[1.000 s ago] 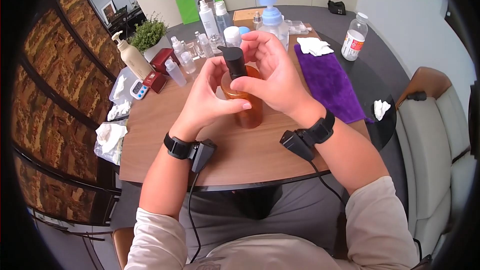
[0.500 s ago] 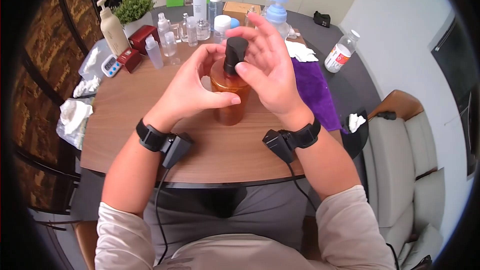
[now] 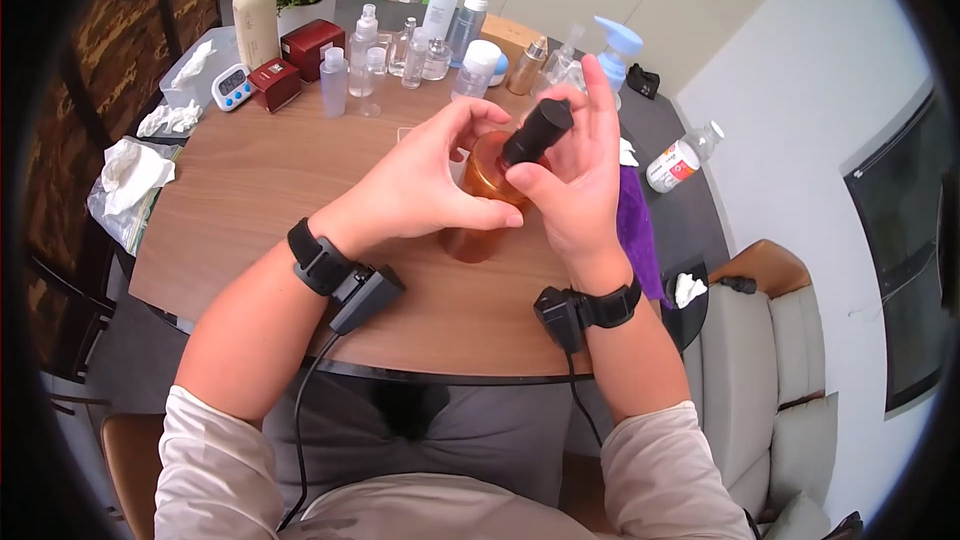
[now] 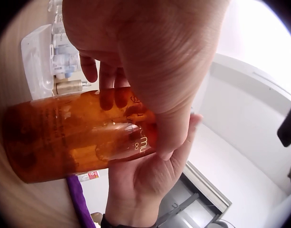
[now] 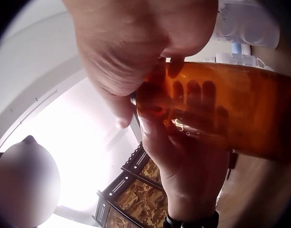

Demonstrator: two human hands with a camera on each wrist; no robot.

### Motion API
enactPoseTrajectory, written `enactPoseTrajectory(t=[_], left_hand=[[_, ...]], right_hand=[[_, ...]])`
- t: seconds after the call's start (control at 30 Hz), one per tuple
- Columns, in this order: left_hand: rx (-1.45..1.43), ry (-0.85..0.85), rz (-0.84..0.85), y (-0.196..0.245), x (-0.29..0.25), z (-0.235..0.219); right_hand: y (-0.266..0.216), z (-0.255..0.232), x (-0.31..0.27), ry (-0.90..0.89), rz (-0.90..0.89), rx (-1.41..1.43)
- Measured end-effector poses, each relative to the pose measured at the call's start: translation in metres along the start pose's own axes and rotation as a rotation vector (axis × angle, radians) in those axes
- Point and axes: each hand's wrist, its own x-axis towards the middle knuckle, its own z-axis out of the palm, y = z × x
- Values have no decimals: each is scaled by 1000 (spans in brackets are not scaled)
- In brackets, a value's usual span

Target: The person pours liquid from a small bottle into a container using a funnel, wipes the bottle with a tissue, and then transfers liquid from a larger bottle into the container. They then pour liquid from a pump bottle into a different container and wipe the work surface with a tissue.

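An amber bottle [image 3: 480, 180] with a black pump top [image 3: 540, 128] stands on the wooden table, in front of the person. The left hand [image 3: 425, 178] grips its upper body, thumb across the near side, fingers behind. At the pump top is the right hand [image 3: 577, 180], its thumb against the base of the black top and its fingers raised behind it. The left wrist view shows the amber bottle [image 4: 79, 135] with the left thumb over its lettering. In the right wrist view, the bottle [image 5: 231, 104] lets fingers show through from behind.
Small bottles [image 3: 364, 45], a beige pump bottle [image 3: 256, 15], red boxes [image 3: 275, 85] and a timer [image 3: 232, 88] line the far left side. Rightward are a purple cloth [image 3: 637, 230], a labelled bottle [image 3: 680, 165] and a blue pump [image 3: 618, 37]. Tissues [image 3: 135, 175] lie at the left edge.
The head view has shifted and turned. The black pump top now points up and right, its spout no longer visible. The left hand keeps its hold, and the right hand stays at the top.
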Motion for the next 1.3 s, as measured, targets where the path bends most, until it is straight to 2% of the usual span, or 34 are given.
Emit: enactPoseTrajectory(t=[0.03, 0.1, 0.17, 0.23, 0.3, 0.33, 0.4, 0.43, 0.5, 0.53, 0.63, 0.67, 0.7, 0.77, 1.03, 1.23, 1.3], left_hand=[[-3, 10, 7, 1, 0, 0], [3, 10, -15, 4, -2, 0], [-18, 14, 6, 2, -1, 0], [33, 37, 47, -3, 1, 1], [40, 41, 57, -3, 1, 0], [44, 40, 62, -4, 1, 1], [63, 35, 38, 3, -2, 0], [84, 32, 13, 5, -3, -1], [77, 28, 20, 5, -2, -1], [71, 19, 24, 4, -2, -1], [58, 37, 43, 0, 0, 0], [56, 37, 42, 1, -1, 1], [75, 34, 37, 4, -2, 1], [89, 34, 31, 5, -3, 1], [122, 39, 50, 1, 0, 1], [93, 46, 79, -1, -2, 2], [86, 50, 85, -2, -3, 2]], right_hand=[[1, -1, -1, -7, -25, -127], [-4, 2, -2, 26, 20, -93], [-7, 3, 1, 86, 17, 155], [-4, -1, 2, 66, -11, 181], [-1, -3, 2, 60, -115, -195], [-2, -2, 1, 57, -117, -197], [-11, 7, 2, 152, 13, 35], [-9, 6, 2, 149, 12, 34], [-2, 2, 4, 66, -110, -147], [-3, 2, 1, 10, -65, -196], [-11, 4, -2, 106, -42, -159], [-14, 3, 0, 119, -118, -128], [-18, 1, 2, 118, -115, -129], [-25, -4, 6, 170, -208, 31], [-47, -16, 12, 177, -313, 43], [-65, -10, 26, 134, -239, 12], [-72, -3, 31, 122, -197, -95]])
